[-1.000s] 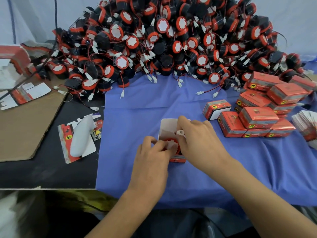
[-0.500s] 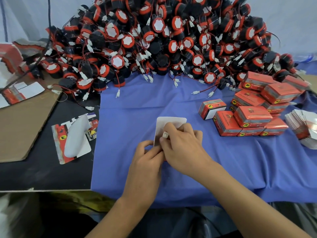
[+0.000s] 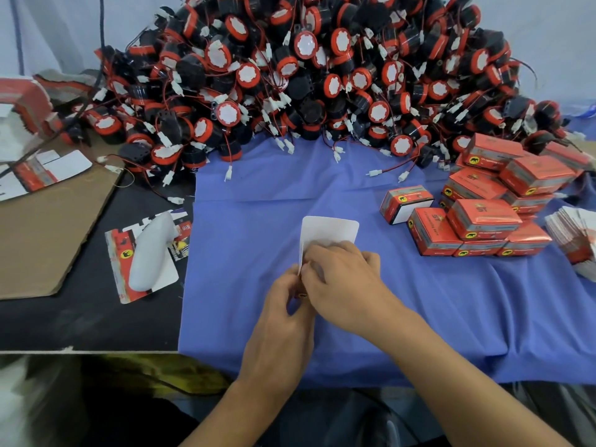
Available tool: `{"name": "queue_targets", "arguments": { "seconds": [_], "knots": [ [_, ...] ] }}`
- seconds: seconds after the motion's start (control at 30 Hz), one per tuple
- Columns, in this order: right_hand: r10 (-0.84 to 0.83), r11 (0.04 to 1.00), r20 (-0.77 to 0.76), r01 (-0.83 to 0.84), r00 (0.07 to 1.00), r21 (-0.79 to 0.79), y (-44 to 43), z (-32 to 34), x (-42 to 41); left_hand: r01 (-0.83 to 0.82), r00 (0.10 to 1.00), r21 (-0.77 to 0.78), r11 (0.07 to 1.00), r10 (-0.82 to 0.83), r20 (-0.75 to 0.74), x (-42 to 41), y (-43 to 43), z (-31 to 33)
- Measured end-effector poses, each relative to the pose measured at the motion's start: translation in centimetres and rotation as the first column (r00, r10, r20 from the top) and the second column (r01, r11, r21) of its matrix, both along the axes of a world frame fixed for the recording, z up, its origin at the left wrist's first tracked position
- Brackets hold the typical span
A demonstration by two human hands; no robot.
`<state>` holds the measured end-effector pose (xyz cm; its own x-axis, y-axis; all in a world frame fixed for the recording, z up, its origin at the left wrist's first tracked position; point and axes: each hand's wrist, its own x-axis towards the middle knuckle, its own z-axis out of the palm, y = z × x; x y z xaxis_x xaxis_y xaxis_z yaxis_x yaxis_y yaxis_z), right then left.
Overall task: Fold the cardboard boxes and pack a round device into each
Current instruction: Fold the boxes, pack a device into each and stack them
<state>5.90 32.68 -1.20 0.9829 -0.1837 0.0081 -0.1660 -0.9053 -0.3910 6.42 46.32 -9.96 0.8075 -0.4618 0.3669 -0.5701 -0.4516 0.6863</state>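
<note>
We see our left hand point(image 3: 283, 312) and right hand point(image 3: 343, 279) both grasping the red box point(image 3: 329, 232) mid-cloth, white flap upright; finished boxes point(image 3: 482, 217) show "ST" and an elephant badge.

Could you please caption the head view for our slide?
Both hands, left and right, close a box on blue cloth, between heaped round devices and packed boxes.
</note>
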Motion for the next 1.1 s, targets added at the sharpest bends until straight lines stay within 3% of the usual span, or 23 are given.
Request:
{"name": "queue_targets", "arguments": {
  "seconds": [0.1, 0.17, 0.2, 0.33, 0.43, 0.57, 0.63, 0.7, 0.8, 0.87, 1.1],
  "knots": [
    [0.013, 0.998, -0.04, -0.01, 0.999, 0.058, -0.7, 0.2, 0.1, -0.009, 0.999, -0.044, 0.999, 0.011, 0.043, 0.0, -0.1, 0.1],
    [0.027, 0.997, -0.025, -0.025, 0.999, 0.073, -0.9, 0.2, -0.1, -0.046, 0.973, -0.018, 0.999, 0.049, 0.224, 0.0, -0.2, -0.3],
    [0.033, 0.998, -0.01, -0.033, 0.999, 0.057, -0.9, 0.2, -0.2, -0.051, 0.971, -0.032, 0.998, 0.057, 0.233, 0.0, -0.2, -0.4],
    [0.013, 1.0, 0.115, -0.012, 0.993, -0.006, -0.3, -0.5, -0.7, -0.05, 0.982, -0.104, 0.993, 0.068, 0.178, 0.2, -0.6, -0.3],
    [-0.014, 0.998, 0.218, 0.0, 0.976, 0.064, -0.3, -0.8, -0.6, -0.047, 0.995, -0.088, 0.995, 0.054, 0.088, 0.1, -0.4, 0.1],
    [0.083, 0.997, 0.153, -0.083, 0.985, -0.004, -0.8, -0.3, -0.7, -0.074, 0.996, 0.043, 0.996, 0.071, 0.054, 0.1, 0.1, 0.5],
    [0.117, 0.991, 0.084, -0.122, 0.99, 0.062, -1.2, 0.7, -1.0, -0.034, 0.999, 0.043, 0.998, 0.036, -0.039, 0.1, -0.1, 0.7],
    [0.136, 0.986, 0.011, -0.136, 0.991, 0.097, -1.3, 1.3, -1.1, -0.048, 0.998, 0.086, 0.995, 0.051, -0.023, 0.3, 0.0, 0.5],
    [0.138, 0.986, 0.028, -0.14, 0.99, 0.095, -1.3, 1.4, -0.9, -0.054, 0.997, 0.139, 0.989, 0.045, 0.064, 0.2, -0.4, 0.7],
    [0.091, 0.984, 0.054, -0.098, 0.994, 0.149, -1.3, 1.3, -0.7, -0.02, 0.997, 0.053, 0.998, 0.016, 0.072, -0.1, -0.4, 0.8],
    [0.079, 0.985, 0.012, -0.08, 0.997, 0.15, -1.8, 1.3, -0.7, -0.107, 0.994, 0.036, 0.994, 0.106, 0.026, -0.2, -0.6, 0.7]
  ]
}}
